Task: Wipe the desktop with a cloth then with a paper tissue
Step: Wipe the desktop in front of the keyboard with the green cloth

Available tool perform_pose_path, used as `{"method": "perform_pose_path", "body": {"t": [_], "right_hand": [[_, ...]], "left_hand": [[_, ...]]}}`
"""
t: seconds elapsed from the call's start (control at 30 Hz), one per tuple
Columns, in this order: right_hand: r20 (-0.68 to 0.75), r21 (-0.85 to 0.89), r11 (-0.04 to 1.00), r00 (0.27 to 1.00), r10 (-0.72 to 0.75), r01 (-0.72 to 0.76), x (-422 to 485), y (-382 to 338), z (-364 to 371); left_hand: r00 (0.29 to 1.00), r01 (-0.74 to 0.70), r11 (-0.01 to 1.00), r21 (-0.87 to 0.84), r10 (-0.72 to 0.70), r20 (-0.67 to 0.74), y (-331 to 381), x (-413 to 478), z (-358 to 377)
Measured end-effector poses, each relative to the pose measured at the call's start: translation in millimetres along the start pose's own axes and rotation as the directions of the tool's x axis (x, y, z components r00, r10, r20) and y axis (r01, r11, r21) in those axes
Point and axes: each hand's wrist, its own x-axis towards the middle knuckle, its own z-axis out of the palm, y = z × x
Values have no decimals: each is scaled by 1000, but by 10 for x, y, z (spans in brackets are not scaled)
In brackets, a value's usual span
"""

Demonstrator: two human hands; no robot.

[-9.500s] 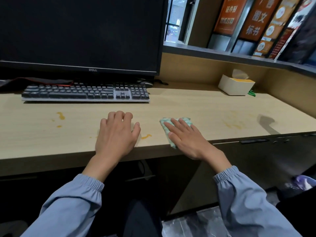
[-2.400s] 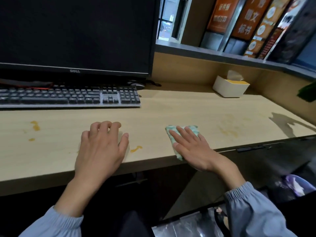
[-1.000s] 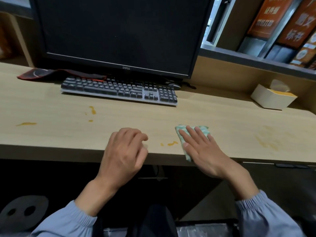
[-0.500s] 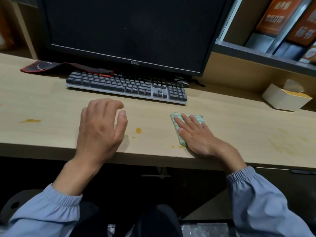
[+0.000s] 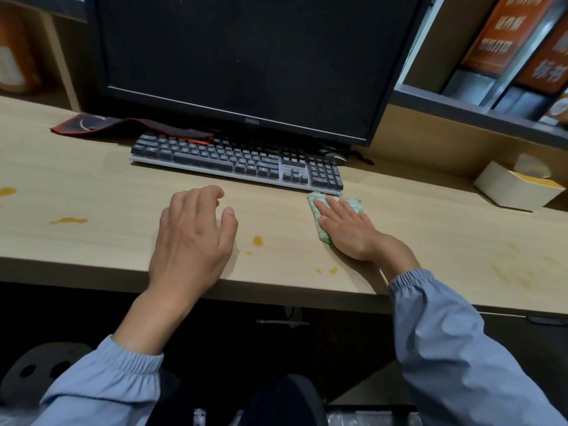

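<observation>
A folded green-and-white cloth [image 5: 319, 224] lies on the light wooden desktop [image 5: 92, 186], just in front of the keyboard's right end. My right hand [image 5: 347, 232] presses flat on it with straight fingers. My left hand [image 5: 193, 238] rests on the desk to the left, fingers loosely curled, holding nothing. Orange stains mark the wood: one spot [image 5: 257, 240] between my hands, small drops [image 5: 327, 270] near the front edge, a streak [image 5: 69, 221] at the left, a faint smear [image 5: 513, 265] at the right. A white tissue box [image 5: 510, 187] with a tissue poking out stands at the back right.
A grey keyboard [image 5: 236, 162] lies under a dark Dell monitor [image 5: 246, 59]. A red-edged black mouse pad [image 5: 123, 127] lies behind the keyboard at the left. A raised shelf [image 5: 476, 115] with orange signs runs along the back right.
My right hand has slid the cloth away from the front edge up to the keyboard. My left hand has shifted left along the desk. The view has turned to the left.
</observation>
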Motion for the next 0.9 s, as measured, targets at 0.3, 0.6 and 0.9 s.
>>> {"method": "perform_pose_path", "body": {"t": [0.3, 0.6, 0.9], "right_hand": [[-27, -17, 999, 999, -29, 29, -1071, -18, 245], [-42, -59, 997, 998, -48, 46, -1134, -251, 319], [28, -29, 997, 997, -70, 70, -369, -463, 182]], "left_hand": [[998, -42, 993, 109, 37, 41, 22, -9, 26], [994, -102, 977, 185, 95, 45, 22, -33, 65], [995, -99, 977, 191, 97, 21, -5, -35, 70]]}}
